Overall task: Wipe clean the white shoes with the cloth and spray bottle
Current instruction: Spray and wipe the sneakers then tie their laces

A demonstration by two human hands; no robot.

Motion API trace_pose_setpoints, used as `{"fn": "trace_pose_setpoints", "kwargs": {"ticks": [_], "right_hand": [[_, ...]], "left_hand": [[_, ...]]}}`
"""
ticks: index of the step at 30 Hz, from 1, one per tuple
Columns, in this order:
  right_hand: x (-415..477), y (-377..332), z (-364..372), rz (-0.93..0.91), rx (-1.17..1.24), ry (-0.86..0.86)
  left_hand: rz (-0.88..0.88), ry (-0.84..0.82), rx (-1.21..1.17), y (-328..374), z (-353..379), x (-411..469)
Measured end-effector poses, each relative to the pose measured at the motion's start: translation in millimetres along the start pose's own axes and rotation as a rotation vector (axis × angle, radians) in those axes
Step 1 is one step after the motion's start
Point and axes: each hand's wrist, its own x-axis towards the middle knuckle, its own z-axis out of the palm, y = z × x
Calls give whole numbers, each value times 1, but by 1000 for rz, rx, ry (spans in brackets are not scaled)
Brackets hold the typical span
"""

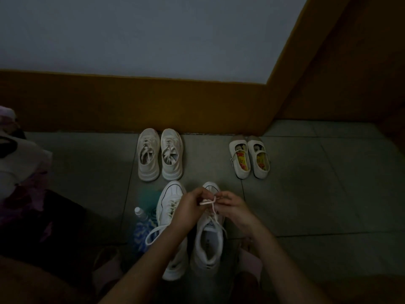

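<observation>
Left hand [188, 205] and right hand [232, 205]: both grips pinch the lace [208, 201] over the right sneaker [209, 242], mid-knot, as we read it. Risks:
- The thin, smooth cord slips and the knot goes slack.
- The left sneaker [169, 194], just left of it, trails a loose loop that can snag.
- The spray bottle [140, 213], further left, is slim clear plastic, so a forearm could tip it.

Teal cloth [151, 197], also left, looks soft, though it's too dim for us to confirm. Uppers look smooth, soles chunky.
</observation>
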Motion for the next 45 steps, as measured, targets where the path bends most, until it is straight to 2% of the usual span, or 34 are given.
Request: {"fn": "trace_pose_setpoints", "kwargs": {"ticks": [4,7,11,12,13,17,19,24,27,33,35,37,40,45], "right_hand": [[2,-10,-2,-45,-203,73],[5,-9,-10,-115,-448,156],[5,-4,-42,-205,-894,522],[2,-6,-46,-237,-936,516],[1,-8,-46,-249,-910,439],[-5,-18,-18,-195,-547,32],[-5,-18,-7,-174,-456,-78],[-9,-16,-13,-159,-449,-20],[-10,-17,-26,-133,-597,13],[-19,5,-64,191,-930,-55],[-21,10,-60,244,-901,-78],[-23,5,-47,223,-762,-116],[-24,-2,-33,167,-592,-177],[-24,-3,-27,148,-601,-205]], "left_hand": [[-63,43,-114,-3,-1,-2],[-119,61,-190,-4,0,-4],[-165,58,-286,-3,0,-5],[-187,61,-318,-3,-1,-6],[-207,64,-347,-2,-1,-6],[-255,47,-385,1,2,-7],[-254,46,-365,3,3,-7],[-241,43,-322,3,0,-6],[-280,42,-302,0,-8,-9],[-412,154,-196,0,-36,-17],[-406,153,-171,4,-38,-20],[-393,188,-91,5,-38,-21],[-254,208,276,3,-42,-23],[103,-84,494,18,-30,-39]]}}
